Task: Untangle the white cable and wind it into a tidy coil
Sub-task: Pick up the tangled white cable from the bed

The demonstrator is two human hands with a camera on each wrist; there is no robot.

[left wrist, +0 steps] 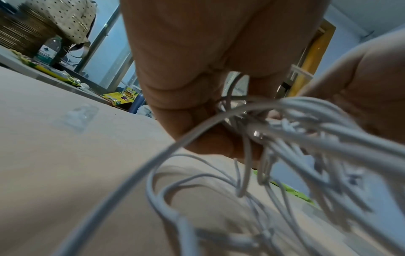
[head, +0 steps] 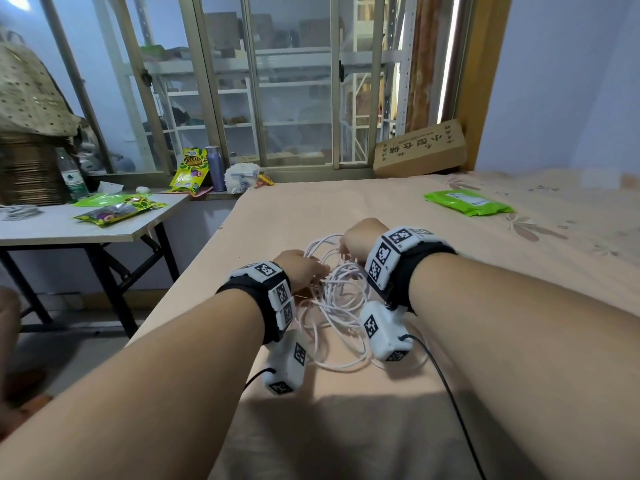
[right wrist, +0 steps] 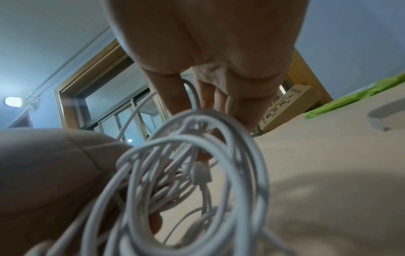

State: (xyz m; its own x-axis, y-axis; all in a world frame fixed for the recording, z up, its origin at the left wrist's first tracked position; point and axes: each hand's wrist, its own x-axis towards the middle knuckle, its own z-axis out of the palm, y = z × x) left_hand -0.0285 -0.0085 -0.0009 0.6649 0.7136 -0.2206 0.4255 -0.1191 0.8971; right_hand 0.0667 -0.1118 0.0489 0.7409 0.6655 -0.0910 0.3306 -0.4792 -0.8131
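Observation:
A tangled white cable (head: 341, 308) lies in loose loops on the peach bed sheet (head: 485, 306), partly lifted between my two hands. My left hand (head: 317, 271) grips a bundle of strands at the tangle's left side; in the left wrist view its fingers (left wrist: 210, 138) curl round the cable (left wrist: 317, 136). My right hand (head: 343, 249) holds the top of the loops from the far right. In the right wrist view its fingers (right wrist: 175, 93) reach down into the cable loops (right wrist: 197, 150), and a white plug (right wrist: 200, 173) hangs among them. The fingertips are mostly hidden by strands.
A green packet (head: 467, 201) lies on the bed at the far right. A cardboard box (head: 420, 150) leans at the window. Left of the bed stands a folding table (head: 52, 230) with snack bags and a bottle (head: 71, 178). The bed's left edge runs near my left forearm.

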